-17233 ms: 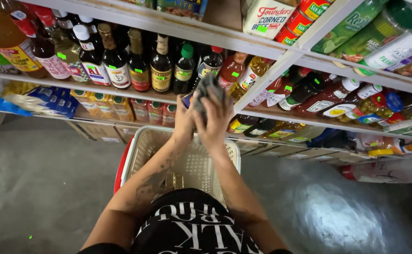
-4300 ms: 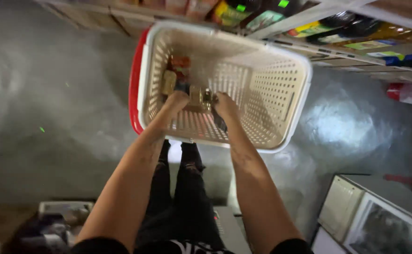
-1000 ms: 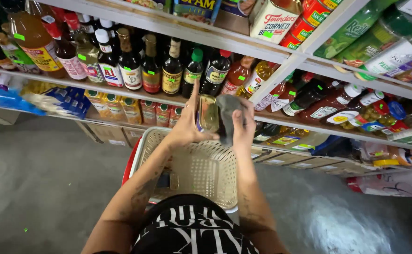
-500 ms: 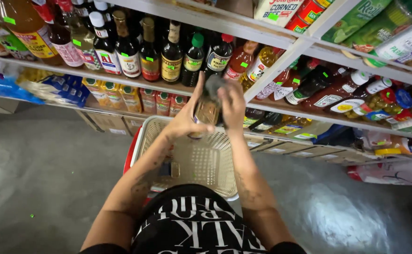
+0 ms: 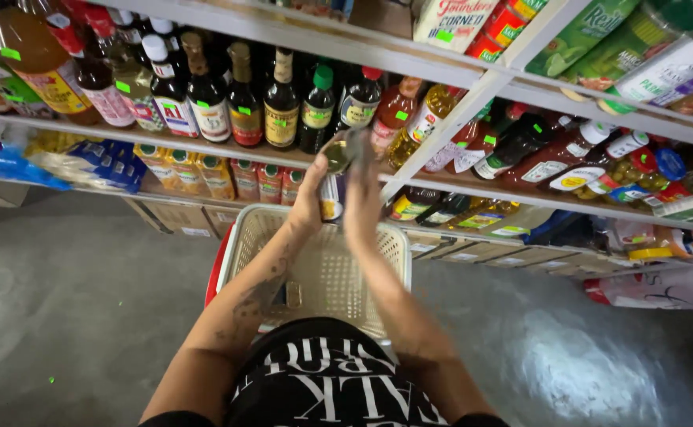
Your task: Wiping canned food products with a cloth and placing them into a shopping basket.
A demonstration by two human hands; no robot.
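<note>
Left hand (image 5: 308,202) grips jar (image 5: 332,170); right hand (image 5: 360,198) rubs cloth (image 5: 360,146) | basket (image 5: 243,245) below; bottles (image 5: 281,103) behind

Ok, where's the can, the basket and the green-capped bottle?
can (image 5: 331,198), head view, on its label side.
basket (image 5: 398,247), head view, on its right rim.
green-capped bottle (image 5: 317,115), head view, on its label.

Glossy glass bottles (image 5: 281,99) (paper labels), perforated plastic basket (image 5: 322,269)

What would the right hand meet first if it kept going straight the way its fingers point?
The right hand points up toward the shelf. First in line is probably the grey cloth at its fingertips, then the dark sauce bottle with a red cap. Depth is unclear from this view.
</note>
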